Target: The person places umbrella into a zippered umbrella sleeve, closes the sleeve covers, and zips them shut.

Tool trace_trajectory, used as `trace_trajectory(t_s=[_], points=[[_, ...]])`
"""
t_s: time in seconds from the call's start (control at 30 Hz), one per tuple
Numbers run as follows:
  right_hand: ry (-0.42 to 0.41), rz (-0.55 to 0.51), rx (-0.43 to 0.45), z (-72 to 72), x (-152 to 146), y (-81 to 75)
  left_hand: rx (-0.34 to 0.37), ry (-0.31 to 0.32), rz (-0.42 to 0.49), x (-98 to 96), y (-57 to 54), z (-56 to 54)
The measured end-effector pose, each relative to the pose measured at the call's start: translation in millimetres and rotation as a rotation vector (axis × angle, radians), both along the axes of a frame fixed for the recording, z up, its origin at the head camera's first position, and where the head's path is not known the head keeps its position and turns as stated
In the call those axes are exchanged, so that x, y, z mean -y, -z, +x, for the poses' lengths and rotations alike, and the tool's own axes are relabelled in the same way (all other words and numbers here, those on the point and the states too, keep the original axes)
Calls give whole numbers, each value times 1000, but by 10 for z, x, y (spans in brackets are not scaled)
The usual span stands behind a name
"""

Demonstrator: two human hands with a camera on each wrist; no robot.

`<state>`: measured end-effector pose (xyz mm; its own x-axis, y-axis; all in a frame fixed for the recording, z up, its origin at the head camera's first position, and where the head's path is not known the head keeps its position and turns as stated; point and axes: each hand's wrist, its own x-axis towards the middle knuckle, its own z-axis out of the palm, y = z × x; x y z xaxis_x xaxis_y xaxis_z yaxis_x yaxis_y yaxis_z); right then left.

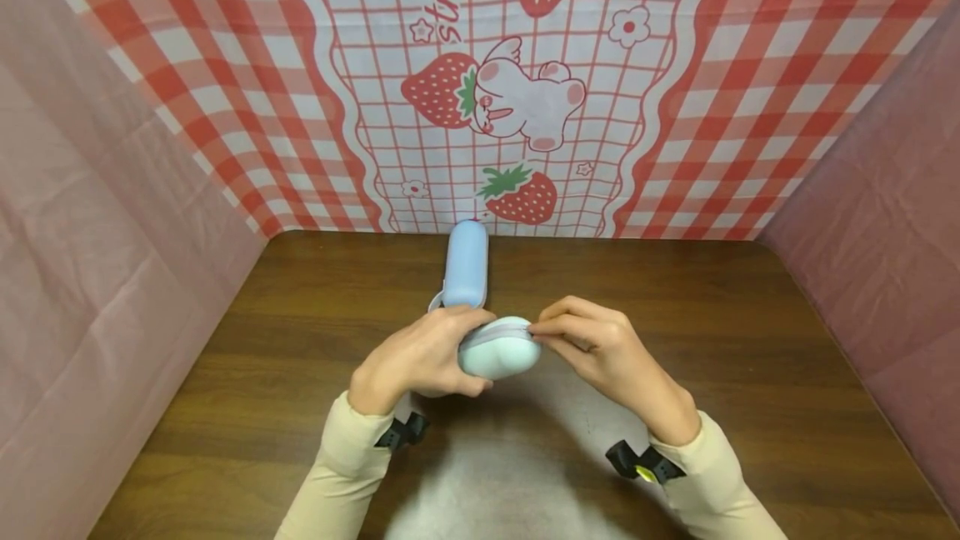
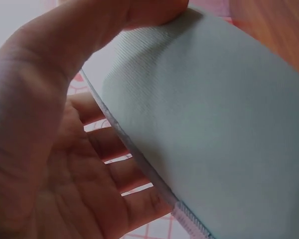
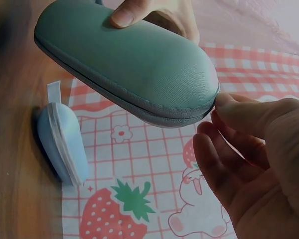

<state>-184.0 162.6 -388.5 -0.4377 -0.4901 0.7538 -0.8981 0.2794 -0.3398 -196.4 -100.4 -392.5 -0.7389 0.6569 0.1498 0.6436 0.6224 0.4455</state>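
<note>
A mint-green zippered glasses case [image 1: 501, 358] is held above the wooden table. My left hand [image 1: 423, 354] grips its left end, thumb on one face and fingers behind, as the left wrist view shows along the green shell [image 2: 219, 114]. At the other end, my right hand [image 1: 603, 348] pinches the zipper's end between thumb and forefinger. In the right wrist view, the seam of the case [image 3: 129, 64] looks closed along the visible side. The zipper pull itself is hidden by the right fingertips [image 3: 224, 99].
Behind the left hand a light-blue zippered case [image 1: 467, 263] with a pale strap lies on the wooden table [image 1: 675, 298], close to the back wall. A red-and-white checked strawberry cloth [image 1: 525, 90] hangs behind it. Pink cloth [image 1: 97, 190] walls stand at both sides.
</note>
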Motion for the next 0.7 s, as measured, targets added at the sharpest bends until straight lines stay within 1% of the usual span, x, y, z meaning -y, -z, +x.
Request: trace_trajectory(t_s=[0.4, 0.7], points=[[5, 19, 46, 16, -30, 0, -9, 11, -20, -29, -3, 0], [-10, 23, 44, 20, -55, -4, 1, 49, -11, -38, -6, -1]])
